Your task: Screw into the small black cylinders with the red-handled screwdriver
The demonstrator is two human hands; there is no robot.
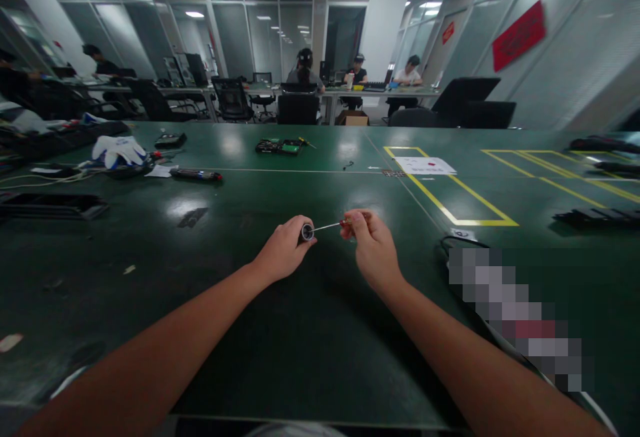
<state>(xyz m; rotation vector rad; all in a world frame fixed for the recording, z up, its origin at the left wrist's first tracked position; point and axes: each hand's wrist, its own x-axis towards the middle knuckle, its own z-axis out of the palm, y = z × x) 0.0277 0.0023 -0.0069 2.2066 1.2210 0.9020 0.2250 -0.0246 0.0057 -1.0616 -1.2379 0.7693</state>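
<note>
Above the middle of the green table, my left hand [283, 250] is closed around a small dark cylinder [307, 231] with a pale round rim. Its open end faces right, and most of its body is hidden in my palm. My right hand [373, 245] pinches the red handle of a screwdriver [327, 227]. The thin metal shaft points left, and its tip is at the mouth of the cylinder. Whether the tip touches the inside is too small to tell.
Farther back on the green table [240, 343] lie a green-and-black tool case [279, 147], a dark pen-like tool [196, 175] and white gloves [119, 151]. A white paper [425, 165] rests by yellow tape [480, 221]. A blurred-out object [520, 317] lies right. Several people sit beyond.
</note>
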